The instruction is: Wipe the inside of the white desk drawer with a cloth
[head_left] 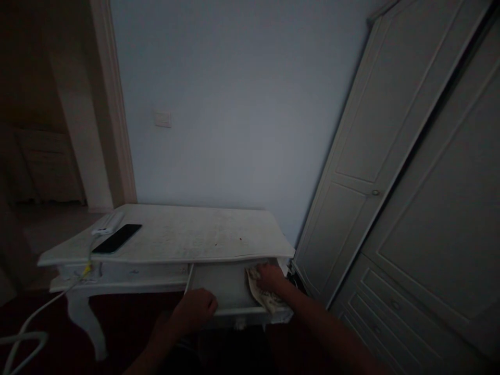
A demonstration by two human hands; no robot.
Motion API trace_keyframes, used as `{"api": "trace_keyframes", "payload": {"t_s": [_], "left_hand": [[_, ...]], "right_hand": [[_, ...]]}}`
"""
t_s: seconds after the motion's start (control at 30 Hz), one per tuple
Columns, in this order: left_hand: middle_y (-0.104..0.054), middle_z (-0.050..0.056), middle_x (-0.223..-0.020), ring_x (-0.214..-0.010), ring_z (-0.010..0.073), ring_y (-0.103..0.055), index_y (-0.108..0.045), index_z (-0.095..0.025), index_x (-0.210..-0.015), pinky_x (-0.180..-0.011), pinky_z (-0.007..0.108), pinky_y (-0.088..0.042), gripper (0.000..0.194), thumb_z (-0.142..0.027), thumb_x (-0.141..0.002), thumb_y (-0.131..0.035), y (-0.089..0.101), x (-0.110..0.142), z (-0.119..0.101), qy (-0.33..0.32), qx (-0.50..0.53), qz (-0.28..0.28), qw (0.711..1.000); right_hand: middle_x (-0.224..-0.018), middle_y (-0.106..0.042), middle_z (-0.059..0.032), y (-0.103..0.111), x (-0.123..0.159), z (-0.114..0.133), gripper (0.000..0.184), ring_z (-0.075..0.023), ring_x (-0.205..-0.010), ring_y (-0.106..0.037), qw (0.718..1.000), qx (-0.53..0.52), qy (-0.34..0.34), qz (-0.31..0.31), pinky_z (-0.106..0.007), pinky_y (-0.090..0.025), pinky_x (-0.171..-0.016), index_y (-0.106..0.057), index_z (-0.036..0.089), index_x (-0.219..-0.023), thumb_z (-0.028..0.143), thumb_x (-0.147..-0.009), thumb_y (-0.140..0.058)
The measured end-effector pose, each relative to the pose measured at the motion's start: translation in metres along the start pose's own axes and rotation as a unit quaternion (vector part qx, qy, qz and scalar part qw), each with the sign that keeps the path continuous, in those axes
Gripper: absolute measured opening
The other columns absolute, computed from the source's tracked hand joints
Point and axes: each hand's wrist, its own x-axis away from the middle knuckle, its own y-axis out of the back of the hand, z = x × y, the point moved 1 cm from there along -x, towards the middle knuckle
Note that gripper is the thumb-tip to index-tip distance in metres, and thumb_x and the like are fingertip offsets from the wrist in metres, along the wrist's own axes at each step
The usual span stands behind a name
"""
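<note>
A drawer [222, 284] is pulled out from the right half of a white desk [175, 229]. My left hand [196, 306] is closed over the drawer's front left corner. Inside the drawer, toward its right side, my right hand [269, 278] grips a light, patterned cloth [260, 294]. Part of that cloth hangs over the drawer's front edge. The drawer's knob [239, 323] shows below the front edge, between my forearms. The fingertips of my right hand are partly hidden in the folds.
A dark phone [117, 238] and a white device [109, 223] lie on the desk's left end. A white cable [35, 312] with a yellow piece runs down from there. A tall wardrobe [351, 177] stands close on the right, and a wall [234, 114] with a switch [162, 119] rises behind.
</note>
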Motion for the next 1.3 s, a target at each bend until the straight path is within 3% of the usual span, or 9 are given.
{"api": "trace_keyframes", "payload": {"t_s": [0.13,0.3,0.47,0.6,0.8,1.03,1.17,1.3], "left_hand": [[-0.080,0.013,-0.108,-0.104,0.0281,-0.073,-0.079,-0.021,-0.102,-0.089,0.037,-0.048,0.046,-0.036,-0.103,-0.035,-0.001,-0.001,0.001,-0.002,-0.005,0.005,1.000],[-0.080,0.014,-0.108,-0.104,0.0289,-0.074,-0.079,-0.021,-0.100,-0.089,0.038,-0.050,0.047,-0.035,-0.102,-0.035,0.002,0.000,-0.001,-0.002,-0.014,0.009,1.000],[-0.080,0.015,-0.109,-0.103,0.0291,-0.075,-0.079,-0.020,-0.105,-0.089,0.039,-0.050,0.050,-0.038,-0.104,-0.032,0.001,0.000,-0.001,-0.001,-0.009,0.007,1.000],[-0.080,0.013,-0.111,-0.104,0.0289,-0.075,-0.078,-0.022,-0.108,-0.090,0.038,-0.050,0.048,-0.039,-0.104,-0.034,0.000,-0.002,0.002,-0.008,0.000,0.009,1.000],[-0.081,0.015,-0.106,-0.100,0.0299,-0.075,-0.080,-0.021,-0.103,-0.087,0.039,-0.051,0.053,-0.040,-0.106,-0.031,0.000,0.000,0.002,-0.013,-0.007,0.010,1.000],[-0.080,0.013,-0.108,-0.103,0.0285,-0.074,-0.079,-0.021,-0.101,-0.091,0.039,-0.050,0.045,-0.034,-0.103,-0.036,-0.002,0.000,0.003,-0.021,-0.008,0.008,1.000],[-0.080,0.013,-0.108,-0.104,0.0286,-0.073,-0.078,-0.021,-0.102,-0.091,0.039,-0.050,0.045,-0.034,-0.104,-0.035,-0.004,0.000,0.004,-0.021,-0.010,0.008,1.000],[-0.079,0.013,-0.108,-0.106,0.0291,-0.073,-0.078,-0.020,-0.103,-0.092,0.039,-0.050,0.046,-0.033,-0.105,-0.034,-0.007,-0.002,0.004,-0.016,-0.013,0.007,1.000]], "right_hand": [[-0.126,-0.072,-0.0239,-0.002,-0.016,0.027,0.041,-0.0378,-0.117,-0.071,0.999,0.006,0.042,-0.018,-0.048,-0.056,-0.093,-0.071,0.016,-0.127,0.028,-0.088,-0.069],[-0.140,-0.067,-0.0199,-0.005,-0.043,0.074,0.052,-0.0373,-0.130,-0.063,0.991,-0.018,0.129,-0.041,-0.049,-0.052,-0.103,-0.065,0.020,-0.140,0.024,-0.089,-0.068],[-0.130,-0.072,-0.0141,-0.012,-0.064,0.110,0.055,-0.0355,-0.123,-0.066,0.974,-0.048,0.220,-0.019,-0.046,-0.053,-0.100,-0.068,0.026,-0.137,0.039,-0.085,-0.079],[-0.125,-0.071,-0.0091,-0.016,-0.069,0.120,0.056,-0.0291,-0.115,-0.067,0.959,-0.063,0.274,0.015,-0.037,-0.052,-0.096,-0.071,0.028,-0.131,0.044,-0.079,-0.086],[-0.120,-0.066,-0.0041,-0.020,-0.054,0.090,0.062,-0.0246,-0.108,-0.065,0.941,-0.081,0.318,0.080,-0.032,-0.051,-0.091,-0.072,0.032,-0.131,0.033,-0.072,-0.091],[-0.129,-0.065,-0.0062,-0.020,-0.034,0.028,0.066,-0.0293,-0.114,-0.067,0.956,-0.066,0.262,0.119,-0.037,-0.053,-0.092,-0.071,0.034,-0.135,0.035,-0.072,-0.090],[-0.133,-0.068,-0.0100,-0.018,-0.032,-0.003,0.069,-0.0333,-0.119,-0.068,0.976,-0.065,0.194,0.080,-0.041,-0.053,-0.098,-0.070,0.031,-0.138,0.037,-0.072,-0.089],[-0.142,-0.067,-0.0163,-0.022,-0.036,-0.012,0.072,-0.0363,-0.131,-0.063,0.988,-0.078,0.131,0.024,-0.046,-0.049,-0.107,-0.062,0.025,-0.149,0.037,-0.080,-0.082]]}}
